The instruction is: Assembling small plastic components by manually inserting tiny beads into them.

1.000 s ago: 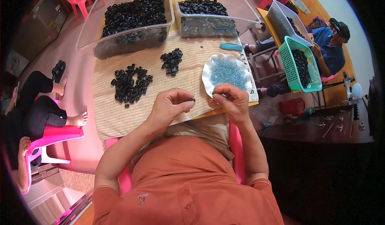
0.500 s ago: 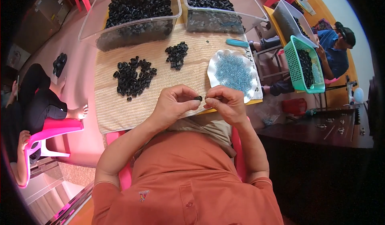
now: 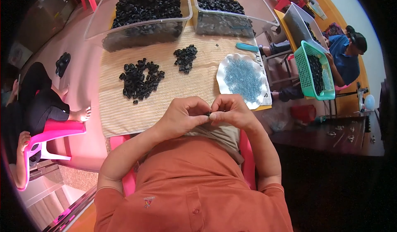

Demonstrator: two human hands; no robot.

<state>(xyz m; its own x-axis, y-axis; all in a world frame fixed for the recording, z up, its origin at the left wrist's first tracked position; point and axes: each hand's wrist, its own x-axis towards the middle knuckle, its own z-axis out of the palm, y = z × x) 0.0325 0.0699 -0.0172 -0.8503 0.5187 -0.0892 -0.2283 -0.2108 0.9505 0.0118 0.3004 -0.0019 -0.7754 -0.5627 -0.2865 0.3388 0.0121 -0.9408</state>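
Note:
Close in front of my body, my left hand pinches a small black plastic piece between thumb and forefinger. My right hand meets it there, thumb and fingertips pressed together at the piece. Fingers cover most of the piece, and whatever the right fingertips hold is too small to make out. Beyond my right hand lies a white scalloped plate heaped with tiny clear-blue bits. A loose pile of black pieces spreads on the cloth past my left hand, with a smaller pile farther back.
Two clear bins full of black pieces stand at the table's far side. A turquoise-handled tool lies behind the plate. To the right, a person sits by a green basket; another person sits at left.
My hands have come together; the right fingertips now touch the black piece, which was more visible and apart from them. The whole view has shifted slightly.

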